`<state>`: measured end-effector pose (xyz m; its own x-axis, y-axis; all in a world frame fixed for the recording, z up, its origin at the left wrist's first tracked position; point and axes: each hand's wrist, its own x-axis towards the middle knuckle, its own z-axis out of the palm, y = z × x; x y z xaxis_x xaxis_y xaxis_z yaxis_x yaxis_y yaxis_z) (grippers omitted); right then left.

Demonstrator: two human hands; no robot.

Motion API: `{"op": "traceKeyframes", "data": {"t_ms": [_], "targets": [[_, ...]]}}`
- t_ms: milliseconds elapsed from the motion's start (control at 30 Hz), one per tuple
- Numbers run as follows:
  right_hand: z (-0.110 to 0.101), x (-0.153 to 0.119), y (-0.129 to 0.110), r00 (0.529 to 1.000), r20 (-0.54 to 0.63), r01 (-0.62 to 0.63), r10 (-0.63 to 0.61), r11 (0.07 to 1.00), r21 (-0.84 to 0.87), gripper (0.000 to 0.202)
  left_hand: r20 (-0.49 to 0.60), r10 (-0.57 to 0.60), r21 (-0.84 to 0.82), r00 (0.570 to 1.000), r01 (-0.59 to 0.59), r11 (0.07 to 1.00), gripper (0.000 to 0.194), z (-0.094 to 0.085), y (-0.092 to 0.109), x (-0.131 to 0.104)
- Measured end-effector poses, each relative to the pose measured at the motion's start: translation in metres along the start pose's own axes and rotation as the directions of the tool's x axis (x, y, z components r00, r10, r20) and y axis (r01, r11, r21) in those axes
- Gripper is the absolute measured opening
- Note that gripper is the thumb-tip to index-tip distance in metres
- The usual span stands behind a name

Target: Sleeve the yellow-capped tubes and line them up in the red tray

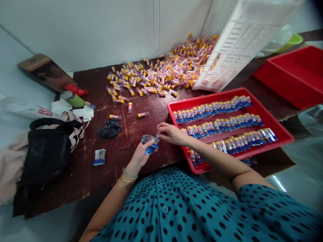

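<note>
My left hand (140, 153) is closed around a bunch of small blue-and-clear plastic packets (150, 150), above the front of the table. Fingers bent and pinched, my right hand (171, 133) is at the upper right edge of that bunch, seemingly on the clear edge of a packet; its fingertips are partly hidden. Another small stack of blue packets (99, 157) lies on the table to the left. Beyond my hands lie a few loose clear tubes with yellow caps, one of them a pink-filled tube (143, 114).
A red tray (282, 137) at right holds rows of filled packets. At the back, a large heap of yellow-capped tubes (161, 75) leans toward a white plastic crate (227, 50). A black bag (47, 148), green-lidded jar (75, 99) and dark dotted cloth (110, 128) lie left. A red bin (295, 77) stands far right.
</note>
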<state>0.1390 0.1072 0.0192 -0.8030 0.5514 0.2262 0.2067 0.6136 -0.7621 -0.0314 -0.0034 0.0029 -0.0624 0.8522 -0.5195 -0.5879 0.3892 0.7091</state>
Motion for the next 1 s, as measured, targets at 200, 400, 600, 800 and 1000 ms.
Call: {"op": "traceKeyframes", "data": {"t_ms": [200,400,600,800,1000], "targets": [[0.002,-0.002,0.001,0.999,0.033,-0.003,0.003,1.000,0.002,0.015,-0.050,0.083,0.134,0.995,-0.076,0.988,0.033,-0.005,-0.005,0.005],[-0.007,0.002,0.009,0.979,-0.171,-0.067,0.115,0.963,0.261,0.020,-0.096,0.242,0.209,0.965,-0.218,0.953,0.033,-0.013,-0.010,0.014],[-0.029,0.006,0.015,0.915,-0.142,-0.167,0.378,0.674,0.720,0.034,-0.136,0.322,0.179,0.937,-0.297,0.938,0.032,-0.010,-0.003,0.016],[-0.029,0.007,0.006,0.935,-0.074,-0.164,0.347,0.608,0.777,0.038,-0.131,0.324,0.171,0.937,-0.300,0.938,0.034,-0.005,0.003,0.013],[-0.037,0.006,-0.004,0.934,-0.131,-0.148,0.333,0.692,0.707,0.031,-0.112,0.280,0.158,0.953,-0.261,0.952,0.036,-0.005,0.003,0.010]]}}
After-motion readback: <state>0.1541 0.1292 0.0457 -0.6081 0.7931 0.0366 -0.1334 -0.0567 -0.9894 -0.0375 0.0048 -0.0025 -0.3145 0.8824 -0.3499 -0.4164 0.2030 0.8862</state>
